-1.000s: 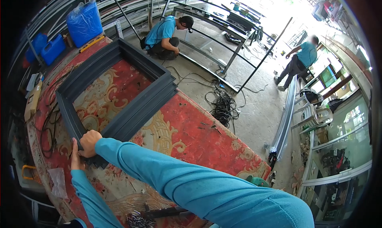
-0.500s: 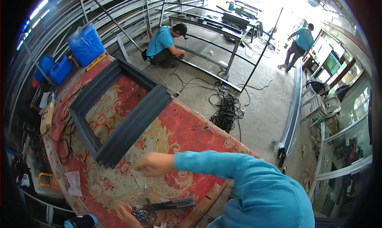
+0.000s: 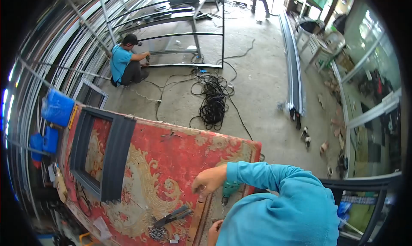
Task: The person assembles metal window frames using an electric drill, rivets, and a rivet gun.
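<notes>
My right hand (image 3: 209, 180) is over the table near a wooden strip (image 3: 196, 220), fingers curled downward; whatever is in them is too small to make out. Beside it, partly under my sleeve, lies a green power drill (image 3: 231, 189) with its bit pointing toward me. Low in the view, my left hand (image 3: 213, 233) shows only in part against my shirt, fingers bent; what they hold is hidden. Left of the strip are dark metal pieces (image 3: 173, 216) and a pile of screws (image 3: 158, 233).
A dark grey frame (image 3: 115, 156) lies on the red patterned tabletop (image 3: 150, 138). Beyond the edge, black cable (image 3: 212, 102) is heaped on the floor. A co-worker (image 3: 126, 61) crouches at a large metal frame (image 3: 184, 66). Long profiles (image 3: 293, 66) lie at right.
The view has turned, shifting the table and grey frame left. My right hand has moved from near the grey frame to the wooden strip; my left has left the screw pile. The drill now shows.
</notes>
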`<state>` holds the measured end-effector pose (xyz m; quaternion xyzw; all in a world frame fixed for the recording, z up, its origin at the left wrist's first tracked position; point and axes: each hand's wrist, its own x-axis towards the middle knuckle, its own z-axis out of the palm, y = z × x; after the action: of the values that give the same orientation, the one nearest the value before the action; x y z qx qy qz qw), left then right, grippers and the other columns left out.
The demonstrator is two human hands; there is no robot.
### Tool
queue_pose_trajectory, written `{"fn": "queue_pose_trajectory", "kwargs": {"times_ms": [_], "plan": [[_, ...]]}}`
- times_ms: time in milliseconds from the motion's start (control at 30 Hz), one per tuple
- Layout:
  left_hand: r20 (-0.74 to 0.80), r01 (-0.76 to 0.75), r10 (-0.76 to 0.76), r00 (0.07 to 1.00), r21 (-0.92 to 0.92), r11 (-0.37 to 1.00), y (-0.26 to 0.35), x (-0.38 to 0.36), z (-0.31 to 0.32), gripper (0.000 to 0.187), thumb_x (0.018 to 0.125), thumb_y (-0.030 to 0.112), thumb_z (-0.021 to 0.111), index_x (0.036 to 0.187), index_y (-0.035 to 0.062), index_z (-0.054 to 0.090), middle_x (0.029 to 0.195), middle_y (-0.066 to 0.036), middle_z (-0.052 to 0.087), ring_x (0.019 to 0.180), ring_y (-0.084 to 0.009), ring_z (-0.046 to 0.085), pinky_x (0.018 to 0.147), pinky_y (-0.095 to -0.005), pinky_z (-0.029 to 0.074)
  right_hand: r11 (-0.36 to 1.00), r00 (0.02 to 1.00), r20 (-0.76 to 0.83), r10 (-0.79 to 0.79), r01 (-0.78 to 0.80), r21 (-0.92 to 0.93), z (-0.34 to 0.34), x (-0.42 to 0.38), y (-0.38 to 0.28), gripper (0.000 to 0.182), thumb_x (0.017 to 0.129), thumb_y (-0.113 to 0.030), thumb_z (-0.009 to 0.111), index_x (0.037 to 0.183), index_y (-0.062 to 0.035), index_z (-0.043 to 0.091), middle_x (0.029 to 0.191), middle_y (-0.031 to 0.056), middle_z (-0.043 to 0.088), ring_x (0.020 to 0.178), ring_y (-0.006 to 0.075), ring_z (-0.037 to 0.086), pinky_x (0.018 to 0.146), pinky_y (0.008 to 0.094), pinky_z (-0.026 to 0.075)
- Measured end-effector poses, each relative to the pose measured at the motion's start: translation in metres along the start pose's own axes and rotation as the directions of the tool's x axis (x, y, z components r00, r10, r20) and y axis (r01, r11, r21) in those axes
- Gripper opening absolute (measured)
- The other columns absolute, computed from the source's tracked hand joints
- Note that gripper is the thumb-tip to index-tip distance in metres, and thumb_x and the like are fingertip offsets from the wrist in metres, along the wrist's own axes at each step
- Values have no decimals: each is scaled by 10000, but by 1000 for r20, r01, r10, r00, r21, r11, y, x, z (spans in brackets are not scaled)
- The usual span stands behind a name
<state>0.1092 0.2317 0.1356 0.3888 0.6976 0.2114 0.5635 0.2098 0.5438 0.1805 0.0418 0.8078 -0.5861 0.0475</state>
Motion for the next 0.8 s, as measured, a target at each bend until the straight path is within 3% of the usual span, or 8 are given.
{"fn": "queue_pose_trajectory", "kwargs": {"times_ms": [100, 133, 200, 267, 367, 467, 633, 800], "plan": [[-8, 140, -146, 989, -220, 965, -34, 13, -13, 283, 911, 203, 639, 1093, -13, 635, 928, -98, 676, 870, -188, 625, 801, -317, 492, 997, 989, -149, 6, 5, 75, 12, -54, -5, 439, 856, -253, 671, 1175, 38, 597, 1085, 192, 661, 1002, 304, 638, 872, 403, 500], [-3, 134, -137, 991, -200, 971, -34, 11, -21, 283, 911, 203, 639, 1093, -13, 635, 928, -98, 676, 870, -188, 625, 801, -317, 492, 991, 980, -196, 38, -11, 134, 17, -76, -8, 446, 850, -257, 676, 1178, 35, 598, 1086, 192, 660, 1003, 308, 637, 873, 402, 499], [-236, -11, 53, 970, 173, 985, -38, 1, -34, 291, 906, 233, 652, 1062, -12, 648, 965, -91, 683, 908, -182, 626, 835, -318, 489, 995, 973, -210, 95, -84, 60, 32, -120, -12, 463, 848, -265, 678, 1191, 34, 593, 1095, 190, 660, 1003, 303, 639, 875, 396, 499], [-269, 4, 28, 963, 118, 993, -58, -5, -36, 354, 885, 266, 678, 1062, -38, 647, 999, -128, 682, 943, -207, 631, 852, -331, 485, 987, 968, -199, 155, -161, -10, 54, -155, -17, 479, 846, -272, 680, 1205, 32, 588, 1103, 189, 660, 1004, 298, 641, 877, 391, 499], [-250, -29, 58, 967, 117, 993, -69, -21, -16, 356, 890, 271, 670, 1073, -34, 645, 975, -126, 682, 926, -198, 628, 839, -326, 486, 944, 940, -98, 327, -329, -4, 100, -191, -34, 530, 845, -287, 684, 1246, 36, 556, 1131, 206, 648, 1022, 294, 634, 890, 383, 498], [-229, -98, 125, 966, 124, 987, -89, -29, 17, 362, 894, 273, 663, 1086, -34, 645, 976, -125, 687, 916, -193, 627, 826, -328, 490, 951, 954, -18, 298, -295, 89, 151, -207, -48, 540, 852, -304, 675, 1250, 38, 547, 1151, 208, 637, 1032, 312, 627, 892, 391, 498], [-109, -79, 84, 990, 48, 996, -88, -54, 94, 413, 907, 323, 636, 1120, -32, 638, 1023, -166, 685, 966, -253, 648, 850, -357, 500, 922, 905, 178, 387, -381, -67, 218, -224, -73, 558, 885, -402, 612, 1262, 6, 552, 1183, 194, 622, 1104, 332, 587, 957, 411, 450], [103, -48, 51, 993, -37, 998, -107, -79, 145, 462, 891, 322, 646, 1166, -47, 608, 1124, -184, 654, 1038, -265, 625, 892, -359, 490, 886, 891, 27, 453, -446, -128, 239, -252, -90, 541, 867, -411, 607, 1229, -11, 581, 1130, 194, 649, 1058, 355, 610, 910, 426, 473]]}}
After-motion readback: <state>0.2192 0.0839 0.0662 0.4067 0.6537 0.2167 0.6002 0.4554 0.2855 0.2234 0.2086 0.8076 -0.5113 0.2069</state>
